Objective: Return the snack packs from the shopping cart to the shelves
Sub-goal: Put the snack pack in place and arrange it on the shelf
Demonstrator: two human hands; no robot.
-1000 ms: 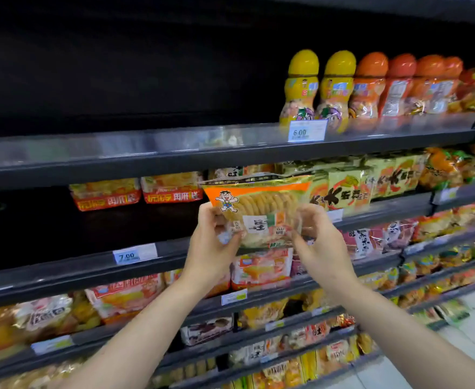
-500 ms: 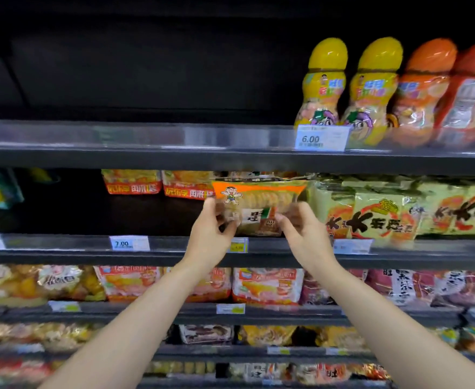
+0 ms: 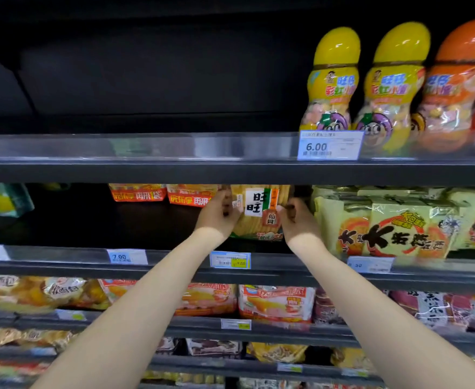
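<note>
Dark metal shelves (image 3: 230, 172) run across the view in tiers, each with a clear strip along its front edge carrying price tags (image 3: 330, 146). On the top tier stand two yellow-capped snack bottles (image 3: 333, 88) and an orange-capped one (image 3: 460, 88) to their right. The tier below carries a snack pack (image 3: 261, 217) standing upright, orange-red packs (image 3: 138, 193) lying further back to its left, and pale yellow packs (image 3: 385, 228) just beside it on the right. Lower tiers hold rows of bagged snacks (image 3: 275, 304), blurred.
</note>
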